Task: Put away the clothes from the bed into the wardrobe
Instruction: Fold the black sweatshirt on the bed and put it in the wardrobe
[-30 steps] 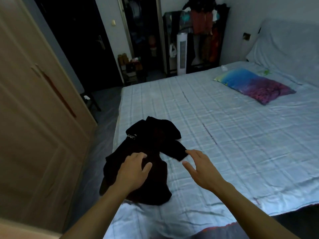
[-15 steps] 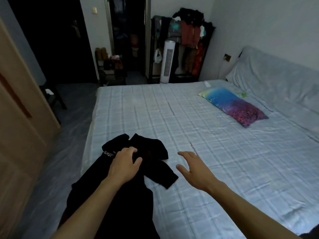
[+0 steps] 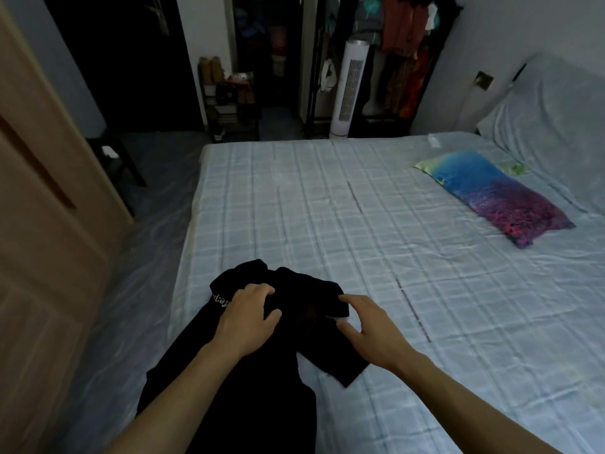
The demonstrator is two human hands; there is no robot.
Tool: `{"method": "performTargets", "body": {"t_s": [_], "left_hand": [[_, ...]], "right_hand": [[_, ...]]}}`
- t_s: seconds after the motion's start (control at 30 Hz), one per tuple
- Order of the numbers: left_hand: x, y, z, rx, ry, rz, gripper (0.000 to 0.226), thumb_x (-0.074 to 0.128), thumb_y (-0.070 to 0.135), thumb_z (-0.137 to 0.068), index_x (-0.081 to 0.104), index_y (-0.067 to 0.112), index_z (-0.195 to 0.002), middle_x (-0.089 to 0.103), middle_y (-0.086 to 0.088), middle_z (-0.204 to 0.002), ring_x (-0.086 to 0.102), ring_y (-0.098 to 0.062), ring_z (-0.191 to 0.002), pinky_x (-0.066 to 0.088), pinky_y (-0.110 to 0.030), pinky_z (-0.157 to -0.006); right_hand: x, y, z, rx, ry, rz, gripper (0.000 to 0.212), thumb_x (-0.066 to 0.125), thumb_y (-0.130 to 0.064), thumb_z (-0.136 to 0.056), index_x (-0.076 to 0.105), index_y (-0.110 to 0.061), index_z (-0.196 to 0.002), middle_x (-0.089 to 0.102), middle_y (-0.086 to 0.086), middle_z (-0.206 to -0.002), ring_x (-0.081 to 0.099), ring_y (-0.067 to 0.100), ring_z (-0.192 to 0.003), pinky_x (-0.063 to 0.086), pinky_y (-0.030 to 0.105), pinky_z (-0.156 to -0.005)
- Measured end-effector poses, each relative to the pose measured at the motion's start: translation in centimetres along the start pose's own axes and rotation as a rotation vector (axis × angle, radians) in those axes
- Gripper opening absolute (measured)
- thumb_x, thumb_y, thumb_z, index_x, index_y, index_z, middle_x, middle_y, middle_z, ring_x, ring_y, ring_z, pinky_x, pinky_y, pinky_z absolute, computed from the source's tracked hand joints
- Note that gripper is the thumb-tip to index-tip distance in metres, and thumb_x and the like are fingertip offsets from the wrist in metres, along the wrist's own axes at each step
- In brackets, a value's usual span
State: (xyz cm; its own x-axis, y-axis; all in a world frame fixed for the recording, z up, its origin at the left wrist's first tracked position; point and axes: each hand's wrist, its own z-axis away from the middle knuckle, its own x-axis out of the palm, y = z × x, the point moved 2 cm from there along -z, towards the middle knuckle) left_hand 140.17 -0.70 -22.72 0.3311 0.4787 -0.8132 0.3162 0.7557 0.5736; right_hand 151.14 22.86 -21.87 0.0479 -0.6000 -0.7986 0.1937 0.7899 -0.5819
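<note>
At the far left stands the wooden wardrobe point(image 3: 49, 224), its door closed, beside the bed point(image 3: 327, 208). A black garment point(image 3: 248, 381) lies at the bed's near left corner, its lower part hanging over the left edge and its upper part spread on the checked sheet. The left hand point(image 3: 245, 319) lies on top of the garment near its white lettering, fingers curled into the cloth and gripping a bunch of it. Just to the right, the right hand point(image 3: 370, 329) is at the garment's right-hand fold, thumb and forefinger spread wide around the edge of the cloth, touching it but not yet closed on it. Half a second earlier this right hand hovered clear of the garment over the bare sheet; it has since moved left onto the fold, while the left hand has kept its hold in the same spot. Farther right, near the far right edge of the bed, lies a blue and purple pillow point(image 3: 494, 194).
</note>
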Motion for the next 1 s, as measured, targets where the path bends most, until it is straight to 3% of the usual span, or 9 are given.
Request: {"method": "performTargets", "body": {"t_s": [0.27, 0.37, 0.47, 0.53, 0.63, 0.73, 0.83, 0.93, 1.0], "left_hand": [[2.2, -0.1, -8.0, 0.074, -0.112, -0.050, 0.055, 0.065, 0.037, -0.091, 0.045, 0.025, -0.141, 0.045, 0.007, -0.144, 0.043, -0.014, -0.126, 0.041, -0.035, -0.107], [3.6, -0.4, -10.6, 0.131, -0.200, -0.230, 0.073, 0.067, 0.037, -0.088, 0.031, 0.028, -0.152, 0.017, 0.000, -0.163, 0.024, -0.023, -0.145, 0.032, -0.040, -0.116], [4.9, -1.5, -12.4, 0.178, -0.311, -0.404, 0.079, 0.069, 0.044, -0.086, 0.028, 0.033, -0.152, -0.005, -0.004, -0.167, 0.005, -0.028, -0.151, 0.025, -0.045, -0.119], [5.6, -2.3, -12.8, 0.218, -0.395, -0.495, 0.072, 0.072, 0.051, -0.082, 0.040, 0.032, -0.144, -0.001, -0.003, -0.167, 0.002, -0.027, -0.152, 0.021, -0.046, -0.119], [6.4, -3.5, -12.4, 0.273, -0.478, -0.601, 0.054, 0.075, 0.049, -0.078, 0.056, 0.027, -0.123, 0.018, 0.001, -0.164, 0.005, -0.024, -0.153, 0.015, -0.046, -0.119], [6.6, -4.8, -11.3, 0.278, -0.494, -0.619, 0.033, 0.066, 0.038, -0.087, 0.061, 0.025, -0.116, 0.044, 0.006, -0.149, 0.022, -0.017, -0.148, 0.015, -0.041, -0.120], [5.6, -5.2, -10.0, 0.243, -0.390, -0.511, 0.021, 0.059, 0.033, -0.094, 0.059, 0.025, -0.113, 0.059, 0.006, -0.123, 0.043, -0.013, -0.127, 0.028, -0.031, -0.112], [3.5, -4.5, -9.3, 0.201, -0.206, -0.367, 0.012, 0.057, 0.034, -0.096, 0.057, 0.026, -0.106, 0.057, 0.006, -0.107, 0.052, -0.013, -0.106, 0.038, -0.027, -0.089], [2.0, -3.4, -9.1, 0.185, -0.090, -0.307, 0.013, 0.059, 0.033, -0.095, 0.057, 0.026, -0.105, 0.057, 0.005, -0.104, 0.055, -0.016, -0.101, 0.043, -0.030, -0.083]], "right_hand": [[3.1, 2.0, -9.9, -0.045, -0.057, -0.020, 0.058, 0.064, -0.034, -0.091, 0.045, -0.019, -0.144, 0.049, -0.001, -0.143, 0.043, 0.016, -0.133, 0.034, 0.029, -0.112], [5.1, 3.6, -12.7, -0.028, -0.140, 0.045, 0.073, 0.067, -0.042, -0.084, 0.036, -0.029, -0.149, 0.034, 0.001, -0.153, 0.034, 0.022, -0.140, 0.031, 0.037, -0.116], [7.1, 4.8, -14.7, -0.053, -0.238, 0.229, 0.081, 0.069, -0.041, -0.082, 0.029, -0.034, -0.152, 0.019, 0.008, -0.161, 0.020, 0.029, -0.147, 0.025, 0.045, -0.119], [8.1, 5.3, -15.6, -0.056, -0.257, 0.272, 0.075, 0.067, -0.033, -0.083, 0.036, -0.033, -0.150, 0.019, 0.011, -0.162, 0.019, 0.030, -0.148, 0.022, 0.046, -0.120], [9.4, 5.8, -16.0, -0.073, -0.211, 0.200, 0.049, 0.064, -0.021, -0.083, 0.062, -0.027, -0.132, 0.035, 0.011, -0.156, 0.032, 0.030, -0.144, 0.029, 0.043, -0.117], [9.8, 5.5, -15.8, -0.124, -0.143, 0.090, 0.024, 0.059, -0.018, -0.083, 0.077, -0.016, -0.099, 0.065, 0.008, -0.126, 0.058, 0.025, -0.118, 0.046, 0.038, -0.100], [9.5, 4.9, -15.3, -0.096, -0.116, 0.004, 0.019, 0.052, -0.014, -0.087, 0.071, -0.011, -0.085, 0.069, 0.003, -0.091, 0.062, 0.019, -0.085, 0.050, 0.039, -0.081], [8.0, 4.2, -14.6, -0.052, -0.070, -0.044, 0.019, 0.047, -0.015, -0.098, 0.062, -0.009, -0.087, 0.064, 0.004, -0.086, 0.058, 0.017, -0.078, 0.046, 0.033, -0.074], [6.5, 3.5, -13.9, -0.049, -0.015, -0.115, 0.021, 0.047, -0.016, -0.101, 0.055, -0.015, -0.081, 0.059, -0.004, -0.078, 0.054, 0.009, -0.070, 0.040, 0.022, -0.065]]}}
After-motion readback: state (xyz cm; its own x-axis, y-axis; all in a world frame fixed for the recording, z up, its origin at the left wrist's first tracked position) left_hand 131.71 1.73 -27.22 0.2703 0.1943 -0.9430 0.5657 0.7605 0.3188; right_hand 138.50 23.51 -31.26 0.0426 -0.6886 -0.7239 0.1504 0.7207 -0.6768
